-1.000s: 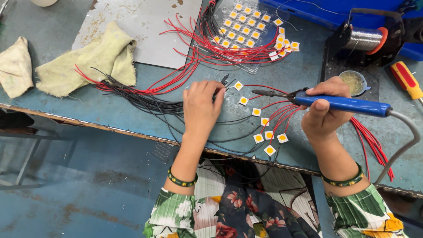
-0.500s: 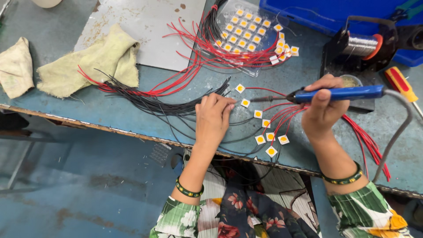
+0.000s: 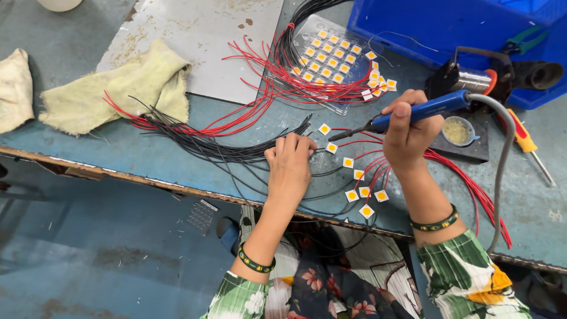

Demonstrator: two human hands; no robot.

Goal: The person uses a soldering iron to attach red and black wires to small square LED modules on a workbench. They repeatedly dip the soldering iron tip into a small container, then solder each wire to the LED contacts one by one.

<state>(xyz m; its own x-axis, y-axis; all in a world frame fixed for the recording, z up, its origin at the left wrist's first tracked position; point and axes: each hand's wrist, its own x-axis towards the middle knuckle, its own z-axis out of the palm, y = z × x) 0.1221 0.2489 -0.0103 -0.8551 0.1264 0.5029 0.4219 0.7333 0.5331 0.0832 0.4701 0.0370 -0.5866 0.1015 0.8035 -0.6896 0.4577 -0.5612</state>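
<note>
Right now I'm at the soldering step: my right hand (image 3: 407,133) is clenched around the blue soldering iron (image 3: 422,111), its tip hanging just above the bench near the small white LED chips (image 3: 358,175) that lie in a loose curve. My left hand (image 3: 290,162) rests palm down with its fingers curled, pinching the ends of the black wires (image 3: 236,155) against the table, close to the nearest chip. As I judge it, the next move calls for a steady lead held on a chip pad while the tip comes down to it. Red wires (image 3: 466,177) fan out under my right wrist, so that side is crowded. The table edge (image 3: 147,178) runs just below my left wrist. Behind the iron sit a solder stand (image 3: 466,77) and a blue bin (image 3: 437,26). A clear tray (image 3: 307,32) of chips lies beyond, and yellow cloths (image 3: 112,88) lie well to the left.
</note>
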